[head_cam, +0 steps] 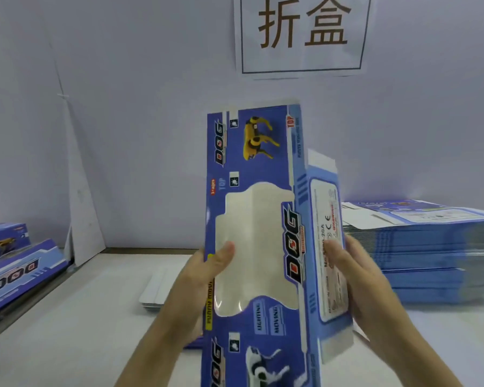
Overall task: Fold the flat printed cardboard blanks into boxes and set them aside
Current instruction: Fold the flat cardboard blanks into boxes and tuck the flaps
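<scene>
Table (pixel 67 317), white; stack of flat blanks (pixel 436 252) at 3 o'clock. Blank (pixel 263 191), blue, windowed, held upright above the table at centre, its side panel bent back at 3 o'clock, so the step is judged to be opening the sleeve; folded boxes (pixel 20 269) at 9 o'clock. Left hand (pixel 204 277) pinches the blank's 9 o'clock edge and right hand (pixel 358 277) grips the side panel; next move likely needs the creases squared and the end flaps tucked.
</scene>
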A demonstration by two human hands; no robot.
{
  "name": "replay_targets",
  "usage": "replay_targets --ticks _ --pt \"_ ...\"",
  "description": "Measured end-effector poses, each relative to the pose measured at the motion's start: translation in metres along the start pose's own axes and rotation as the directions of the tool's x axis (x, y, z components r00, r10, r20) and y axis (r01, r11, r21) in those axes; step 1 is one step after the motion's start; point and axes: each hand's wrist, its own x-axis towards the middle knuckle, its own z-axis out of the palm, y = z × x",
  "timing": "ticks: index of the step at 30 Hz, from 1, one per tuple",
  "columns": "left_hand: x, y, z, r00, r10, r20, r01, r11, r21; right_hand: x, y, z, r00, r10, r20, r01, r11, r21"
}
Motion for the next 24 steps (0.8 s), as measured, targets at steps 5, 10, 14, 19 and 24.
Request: replay_targets --ticks 5,10,14,19,24 --pt "-0.002 0.002 -0.004 1.000 0.018 -0.017 -0.017 0.998 0.057 -0.002 -0.003 -0.005 0.998 0.052 -0.019 -0.050 0.995 0.086" --pt "-0.001 0.005 -0.009 0.999 0.035 -0.006 -0.034 0.985 0.169 -0.003 -0.002 0.002 0.999 0.045 -0.027 -0.043 0.997 0.064" --pt "0.000 0.006 -0.011 1.000 0.010 0.001 -0.010 0.966 0.259 -0.004 -0.003 0.007 0.999 0.048 0.016 -0.048 0.998 -0.042" --pt "-0.001 0.006 -0.012 0.999 0.010 -0.044 0.002 0.965 0.263 -0.004 0.001 0.007 0.995 0.093 -0.019 -0.093 0.996 0.016" --pt "-0.001 0.006 -0.009 1.000 0.008 -0.017 -0.003 0.957 0.290 -0.003 0.000 0.008 0.993 0.118 -0.019 -0.118 0.993 -0.015"
